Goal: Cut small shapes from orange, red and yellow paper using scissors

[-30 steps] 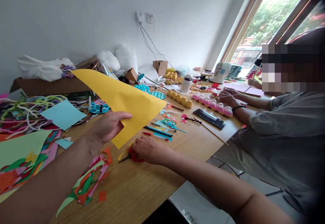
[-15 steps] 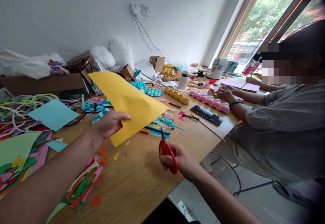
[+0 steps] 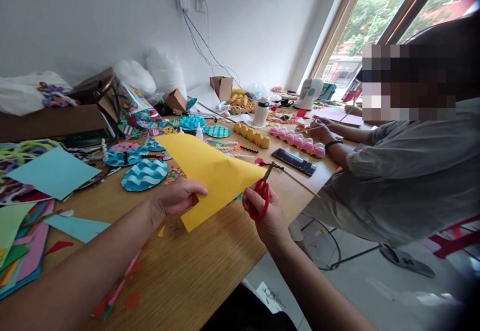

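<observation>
Between the thumb and fingers of my left hand (image 3: 180,196) is the lower left edge of a sheet of yellow paper (image 3: 217,176), held up above the table. My right hand (image 3: 267,213) is closed on red-handled scissors (image 3: 262,196), their blades pointing up beside the sheet's right corner. Whether the blades touch the paper I cannot tell. Behind the sheet lie a blue wavy-patterned paper oval (image 3: 144,174) and other decorated blue pieces (image 3: 125,155). A blue paper square (image 3: 54,172) rests on pipe cleaners to the left.
Paper scraps (image 3: 131,301) and stacked coloured paper (image 3: 33,251) lie on the wooden table (image 3: 210,271). A phone (image 3: 294,161), a pink egg carton strip (image 3: 298,141), a yellow one (image 3: 251,135) and a white bottle (image 3: 261,112) stand farther back. Another person (image 3: 412,166) sits at right.
My right hand has risen with the scissors, bringing them beside the paper's right corner. My left hand and the yellow sheet have shifted slightly right and down in view. The view has turned a little.
</observation>
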`<state>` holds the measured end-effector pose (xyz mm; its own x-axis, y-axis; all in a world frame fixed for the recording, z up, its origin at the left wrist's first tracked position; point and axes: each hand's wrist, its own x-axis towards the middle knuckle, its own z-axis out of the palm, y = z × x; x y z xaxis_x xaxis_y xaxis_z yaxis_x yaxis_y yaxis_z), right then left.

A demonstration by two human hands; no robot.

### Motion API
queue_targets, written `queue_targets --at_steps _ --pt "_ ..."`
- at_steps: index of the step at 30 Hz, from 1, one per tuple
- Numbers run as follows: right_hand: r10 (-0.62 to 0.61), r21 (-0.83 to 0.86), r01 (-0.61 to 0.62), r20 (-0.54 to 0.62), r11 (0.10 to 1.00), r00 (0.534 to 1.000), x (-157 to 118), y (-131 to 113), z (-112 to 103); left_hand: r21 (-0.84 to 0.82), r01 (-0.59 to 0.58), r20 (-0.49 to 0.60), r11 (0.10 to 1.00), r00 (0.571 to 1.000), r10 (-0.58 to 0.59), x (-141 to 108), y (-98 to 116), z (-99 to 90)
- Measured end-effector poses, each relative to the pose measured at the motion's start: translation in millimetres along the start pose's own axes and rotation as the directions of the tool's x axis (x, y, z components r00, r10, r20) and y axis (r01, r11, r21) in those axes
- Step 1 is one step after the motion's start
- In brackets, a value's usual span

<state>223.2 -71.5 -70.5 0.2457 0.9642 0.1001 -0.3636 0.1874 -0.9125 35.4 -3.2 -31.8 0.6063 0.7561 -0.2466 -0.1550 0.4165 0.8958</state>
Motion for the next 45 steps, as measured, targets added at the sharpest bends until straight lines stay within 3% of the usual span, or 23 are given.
queue_targets --at_steps 2,6,9,12,16,19,24,29,33,35,40,45 --pt "0.042 -0.071 -0.041 0.013 0.997 0.999 -6.4 -0.5 -7.7 -0.045 0.062 0.06 0.997 0.996 -0.059 4.2 -10.8 -3.7" --pt "0.245 -0.251 -0.212 0.104 0.944 0.964 -19.4 -4.7 -22.6 -0.166 0.222 0.177 0.961 0.965 -0.192 6.9 -27.6 -6.2" --pt "0.38 -0.378 -0.304 0.146 0.875 0.913 -28.5 -9.8 -30.1 -0.235 0.26 0.053 0.937 0.965 -0.255 4.0 -34.8 -5.1" --pt "0.443 -0.5 -0.306 0.179 0.81 0.879 -38.0 -17.4 -34.2 -0.256 0.267 -0.083 0.929 0.951 -0.297 -1.2 -38.4 -3.6" --pt "0.487 -0.543 -0.298 0.242 0.785 0.839 -51.8 -28.9 -38.1 -0.305 0.219 -0.131 0.927 0.954 -0.268 -14.3 -42.5 -0.9" --pt "0.578 -0.519 -0.367 0.332 0.772 0.746 -60.0 -32.6 -40.6 -0.296 0.196 -0.129 0.935 0.962 -0.243 -30.1 -44.3 1.1" --pt "0.703 -0.497 -0.5 0.443 0.709 0.557 -62.1 -26.8 -42.6 -0.037 0.277 -0.071 0.96 0.958 -0.279 -51.5 -44.5 -1.9" --pt "0.788 -0.588 -0.524 0.446 0.616 0.425 -57.6 -22.4 -40.7 0.036 0.278 -0.045 0.96 0.96 -0.277 -53.8 -49.4 -8.4" --pt "0.803 -0.588 -0.553 0.494 0.591 0.333 -53.6 -20.2 -35.1 0.055 0.258 -0.056 0.965 0.965 -0.255 -52.2 -49.4 -7.8" --pt "0.797 -0.579 -0.555 0.511 0.597 0.323 -51.8 -19.2 -30.7 0.072 0.248 -0.057 0.966 0.968 -0.244 -52.1 -48.5 -6.6" --pt "0.811 -0.578 -0.569 0.446 0.585 0.379 -49.7 -19.8 -19.9 0.079 0.216 -0.038 0.973 0.976 -0.214 -51.9 -49.5 -5.0" --pt "0.808 -0.555 -0.589 0.445 0.588 0.387 -50.6 -15.5 -17.3 0.049 0.209 -0.009 0.977 0.978 -0.209 -51.0 -51.6 -2.3"
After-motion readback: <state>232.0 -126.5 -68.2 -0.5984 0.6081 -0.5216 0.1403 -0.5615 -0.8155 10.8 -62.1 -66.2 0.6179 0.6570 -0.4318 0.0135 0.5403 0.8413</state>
